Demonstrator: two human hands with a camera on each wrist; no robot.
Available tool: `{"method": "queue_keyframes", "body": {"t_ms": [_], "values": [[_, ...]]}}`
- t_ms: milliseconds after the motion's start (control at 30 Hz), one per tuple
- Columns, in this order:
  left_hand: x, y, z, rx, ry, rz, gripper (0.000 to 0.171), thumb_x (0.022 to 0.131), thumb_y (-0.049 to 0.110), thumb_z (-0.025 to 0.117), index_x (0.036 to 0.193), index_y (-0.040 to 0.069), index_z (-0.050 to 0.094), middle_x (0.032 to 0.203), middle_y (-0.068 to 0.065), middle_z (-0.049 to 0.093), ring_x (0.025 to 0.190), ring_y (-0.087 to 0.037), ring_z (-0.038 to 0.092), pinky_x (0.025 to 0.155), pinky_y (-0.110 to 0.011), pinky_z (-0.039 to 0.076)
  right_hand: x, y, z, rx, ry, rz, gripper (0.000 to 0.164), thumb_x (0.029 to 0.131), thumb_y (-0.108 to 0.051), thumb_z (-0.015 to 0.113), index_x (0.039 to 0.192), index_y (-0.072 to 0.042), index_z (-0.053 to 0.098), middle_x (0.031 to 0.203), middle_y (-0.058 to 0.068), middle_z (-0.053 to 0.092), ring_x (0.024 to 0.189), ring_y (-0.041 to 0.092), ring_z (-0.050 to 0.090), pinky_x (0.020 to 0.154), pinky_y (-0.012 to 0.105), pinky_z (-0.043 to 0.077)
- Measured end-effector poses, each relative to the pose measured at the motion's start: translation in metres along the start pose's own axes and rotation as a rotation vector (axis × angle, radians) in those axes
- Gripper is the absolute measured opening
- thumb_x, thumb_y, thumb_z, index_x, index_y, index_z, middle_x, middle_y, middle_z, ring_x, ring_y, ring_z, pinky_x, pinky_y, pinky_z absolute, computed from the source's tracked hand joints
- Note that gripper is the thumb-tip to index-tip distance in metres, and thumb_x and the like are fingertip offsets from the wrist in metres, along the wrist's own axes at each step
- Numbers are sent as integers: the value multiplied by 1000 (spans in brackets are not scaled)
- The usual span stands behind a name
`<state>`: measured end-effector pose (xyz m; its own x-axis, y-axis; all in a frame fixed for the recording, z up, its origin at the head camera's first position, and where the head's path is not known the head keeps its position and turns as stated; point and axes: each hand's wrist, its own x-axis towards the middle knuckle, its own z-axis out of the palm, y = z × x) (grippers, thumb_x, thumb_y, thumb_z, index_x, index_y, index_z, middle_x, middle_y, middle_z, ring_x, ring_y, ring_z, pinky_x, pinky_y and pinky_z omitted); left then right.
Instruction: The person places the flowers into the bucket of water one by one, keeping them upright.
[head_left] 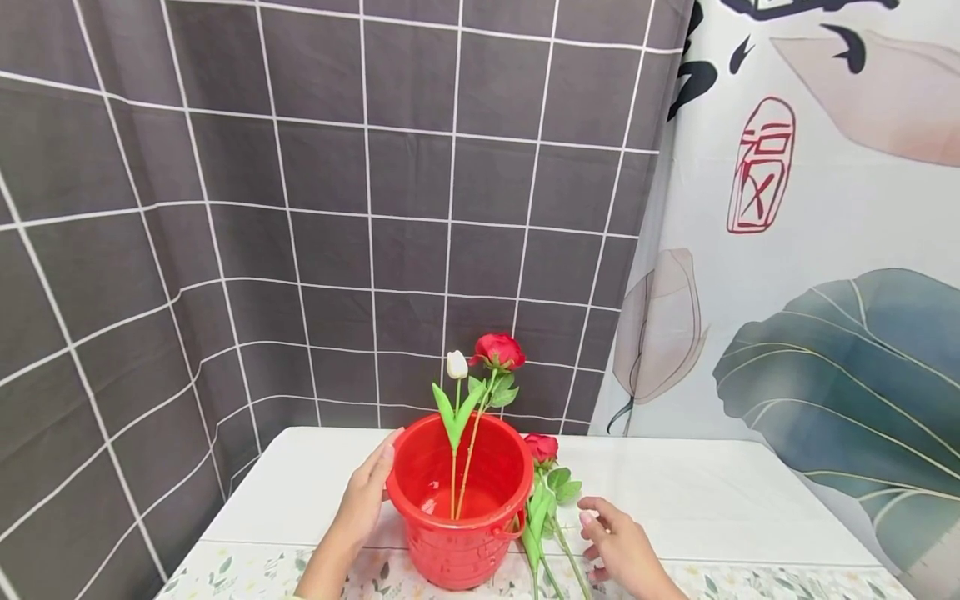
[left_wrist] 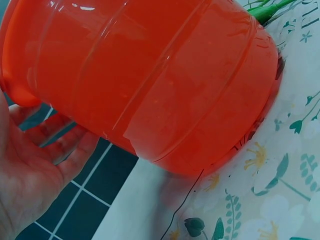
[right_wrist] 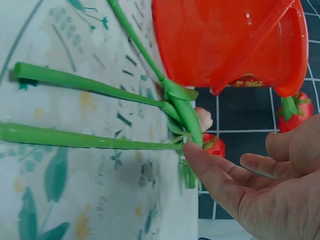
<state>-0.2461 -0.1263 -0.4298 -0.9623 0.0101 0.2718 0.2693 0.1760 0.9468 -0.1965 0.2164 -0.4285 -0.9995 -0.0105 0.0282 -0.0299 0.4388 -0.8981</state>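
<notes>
Fingers relaxed, the left hand (head_left: 366,493) touched the red bucket (head_left: 454,557) on the counter (head_left: 675,500), two leaning flowers (head_left: 500,353) inside; the right hand (head_left: 624,543), loosely spread, was just beside loose flowers (head_left: 542,449).

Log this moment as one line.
left hand: touching bucket | right hand: beside loose flowers, holding nothing | inside bucket: white tulip, red flower

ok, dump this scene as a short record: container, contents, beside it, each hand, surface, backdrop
container: red bucket, upright
contents: white bloom and red bloom on stems, standing above the rim
beside: flowers lying to the bucket's right
left hand: touches bucket's left side
right hand: beside the lying flowers, holding nothing; contact unclear
surface: table, white with floral-patterned near part
backdrop: dark grid-patterned cloth; printed white cloth at right
</notes>
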Motion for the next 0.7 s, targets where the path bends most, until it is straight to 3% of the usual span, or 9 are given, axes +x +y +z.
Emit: {"method": "queue_keyframes", "body": {"t_ms": [267, 500, 700], "values": [[0, 0, 0, 9, 7, -9, 49, 103, 38, 39, 146, 14, 42, 143, -12, 49, 124, -35, 52, 82, -29, 55, -1, 15, 4, -69, -30, 22, 37, 91, 6, 50, 128, 6, 49, 87, 9, 56, 65, 20, 57, 49, 37, 55], [1, 1, -1, 3, 5, -19, 50, 103, 38, 41, 146, 15, 42, 143, -12, 49, 124, -36, 51, 81, -29, 56, -1, 27, 6, -95, -96, -50, 52, 79, 13, 60, 128, 9, 45, 86, 9, 53, 65, 18, 56, 48, 32, 53], [0, 1, -1, 3, 7, -25, 49, 103, 38, 40, 146, 16, 43, 142, -11, 49, 124, -34, 52, 81, -28, 55, -1, 34, 12, -206, -72, -98, 67, 65, 17, 69, 127, 10, 47, 83, 5, 52, 63, 14, 50, 53, 25, 45]]}}
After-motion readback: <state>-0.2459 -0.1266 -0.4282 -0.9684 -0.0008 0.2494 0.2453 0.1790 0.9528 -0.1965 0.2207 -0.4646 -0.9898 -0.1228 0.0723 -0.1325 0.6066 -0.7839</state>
